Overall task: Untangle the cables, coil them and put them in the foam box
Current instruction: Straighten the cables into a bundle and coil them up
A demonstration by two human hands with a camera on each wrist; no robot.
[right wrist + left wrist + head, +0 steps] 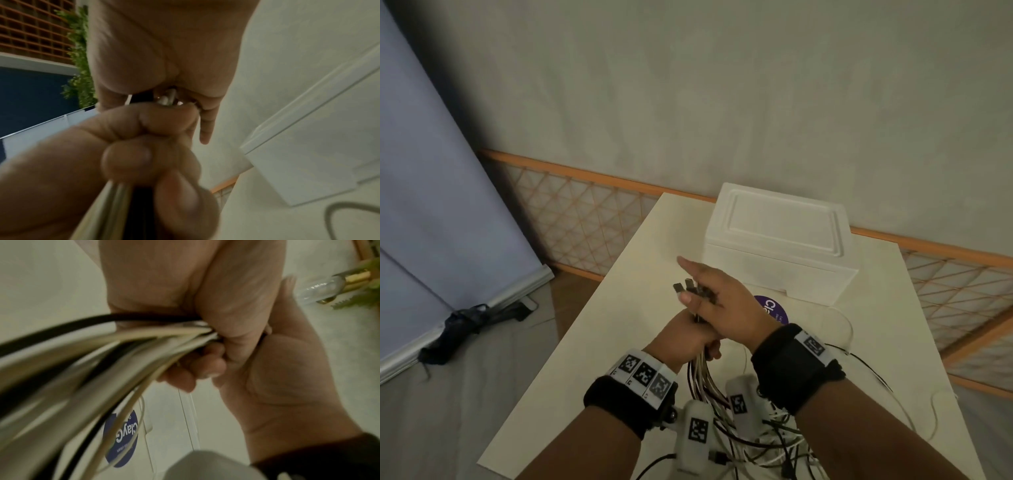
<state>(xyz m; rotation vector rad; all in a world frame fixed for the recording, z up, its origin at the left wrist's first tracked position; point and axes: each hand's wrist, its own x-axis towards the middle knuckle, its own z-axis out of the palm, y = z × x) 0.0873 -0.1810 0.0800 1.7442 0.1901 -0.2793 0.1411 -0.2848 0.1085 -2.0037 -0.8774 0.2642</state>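
A bundle of black and white cables [702, 377] [102, 353] rises from a loose tangle [774, 442] at the near edge of the white table [619, 325]. My left hand [685, 339] [226, 305] [123, 146] grips the bundle in a fist. Just above it, my right hand [726, 308] [287, 378] [164, 48] pinches the plug ends [681, 287] [167, 98] with its thumb, index finger stretched out straight. The white foam box [780, 236] [308, 162] stands behind the hands with its lid on.
A round purple sticker [774, 308] [123, 434] lies on the table before the box. A thin white cable loop [849, 329] trails to the right. An orange lattice fence [585, 219] runs behind the table, and a dark object [469, 322] lies on the floor at left.
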